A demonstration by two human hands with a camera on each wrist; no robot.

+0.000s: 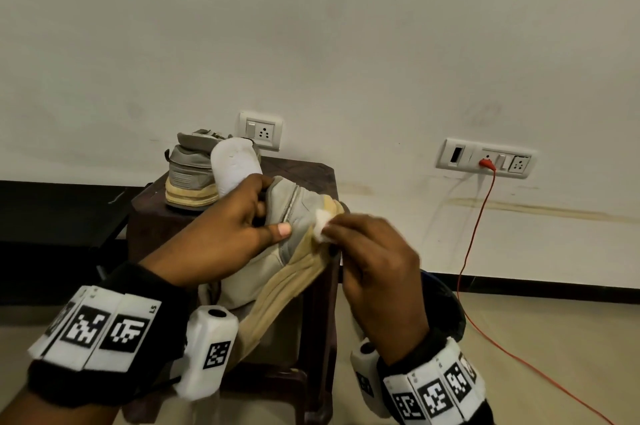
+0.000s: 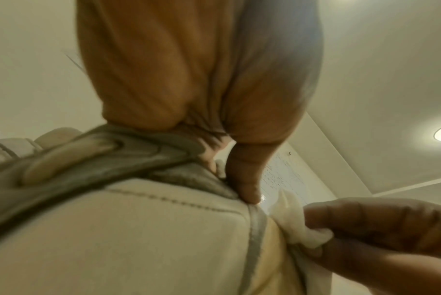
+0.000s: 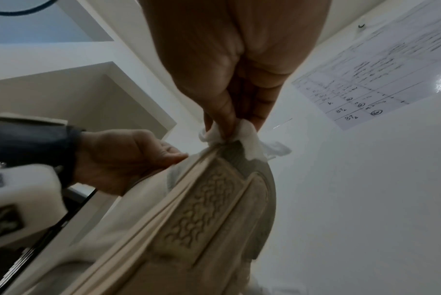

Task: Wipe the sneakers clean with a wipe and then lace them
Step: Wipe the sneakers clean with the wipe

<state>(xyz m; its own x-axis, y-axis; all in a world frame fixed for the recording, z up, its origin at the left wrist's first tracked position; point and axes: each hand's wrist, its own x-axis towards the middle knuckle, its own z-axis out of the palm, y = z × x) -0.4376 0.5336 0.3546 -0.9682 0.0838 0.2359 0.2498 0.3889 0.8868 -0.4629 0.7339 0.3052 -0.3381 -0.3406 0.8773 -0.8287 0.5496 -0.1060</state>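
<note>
The sneaker [image 1: 298, 251] I'm cleaning is up in the air in front of me, over the dark wooden stool [image 1: 311, 178], tilted with its yellowed sole turned to my right. My left hand [image 1: 221, 234] grips it at the collar, fingers curled over the opening and my thumb pressed flat on the grey side panel. My right hand [image 1: 377, 265] pinches a small bunched white wipe [image 1: 322, 221] between thumb and fingertips, holding it against the sole's edge near the heel. Behind, the second sneaker [image 1: 188, 175] stands on the stool with a white insole [image 1: 233, 165] leaning against it. An orange cable [image 1: 474, 244] hangs from a wall socket [image 1: 485, 158] to my right.
</note>
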